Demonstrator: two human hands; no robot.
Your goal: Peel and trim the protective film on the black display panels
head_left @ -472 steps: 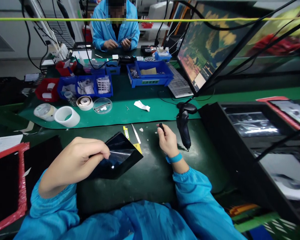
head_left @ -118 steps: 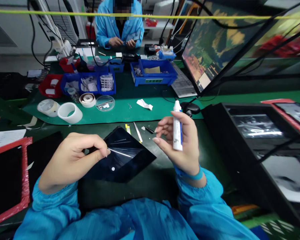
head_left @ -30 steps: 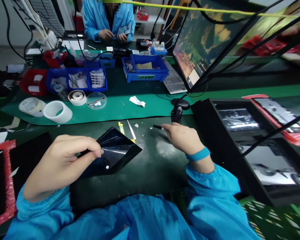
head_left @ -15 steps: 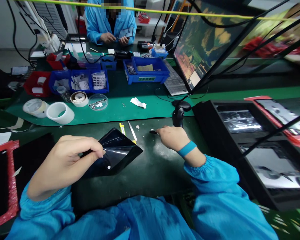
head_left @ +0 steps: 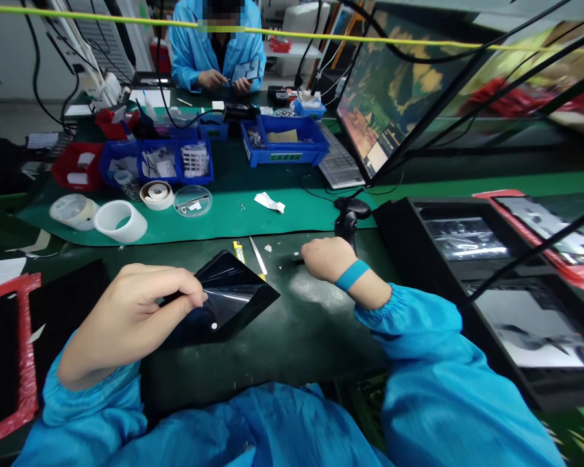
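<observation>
My left hand (head_left: 141,311) pinches the left part of a clear film (head_left: 233,295) over a glossy black panel (head_left: 194,327). Creases fan out across the film from my fingertips, and a white dot (head_left: 214,326) shows below them. To the right, my right hand (head_left: 327,258), with a blue band at the wrist, is closed low over the dark table. A small black thing (head_left: 299,262) pokes out at its fingers; what it is I cannot make out. Between the hands lie white tweezers (head_left: 258,255) and a small yellow-and-white item (head_left: 239,251).
Blue bins (head_left: 285,152), tape rolls (head_left: 121,221) and a round clear dish (head_left: 193,202) stand at the back. A monitor (head_left: 394,84) and a black stand (head_left: 348,220) are beyond my right hand. A black foam tray (head_left: 511,266) lies right, a red-edged panel (head_left: 26,344) left. A co-worker (head_left: 219,52) sits opposite.
My right hand has turned so its fingers are tucked under, and less of the black thing shows. My left hand keeps its pinch on the film. The view has shifted slightly.
</observation>
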